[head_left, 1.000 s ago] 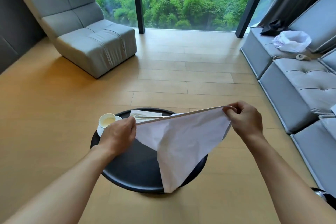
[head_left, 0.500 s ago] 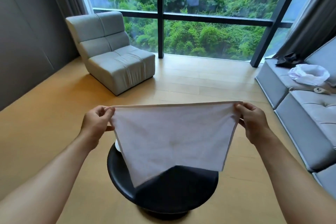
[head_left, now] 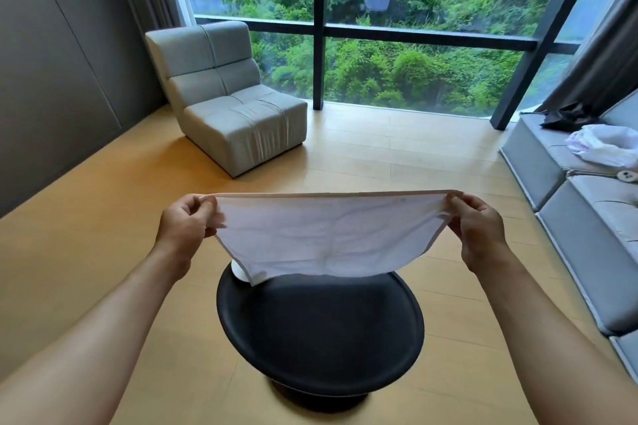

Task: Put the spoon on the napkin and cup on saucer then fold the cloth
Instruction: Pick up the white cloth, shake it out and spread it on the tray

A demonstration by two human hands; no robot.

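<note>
A white cloth hangs stretched in the air above the far part of a round black table. My left hand pinches its top left corner and my right hand pinches its top right corner. The cloth's top edge runs taut and level between them, and its lower edge sags in a curve. A small white sliver of the saucer peeks out under the cloth's lower left tip. The cup, spoon and napkin are hidden behind the cloth.
A grey armchair stands far left by the glass wall. A grey sofa runs along the right with a white bag and dark cloth on it. Wooden floor surrounds the table.
My hands have moved apart and risen, pulling the cloth from a hanging triangle into a wide, taut sheet. The view has tilted up, and the cloth now hides the cup and napkin.
</note>
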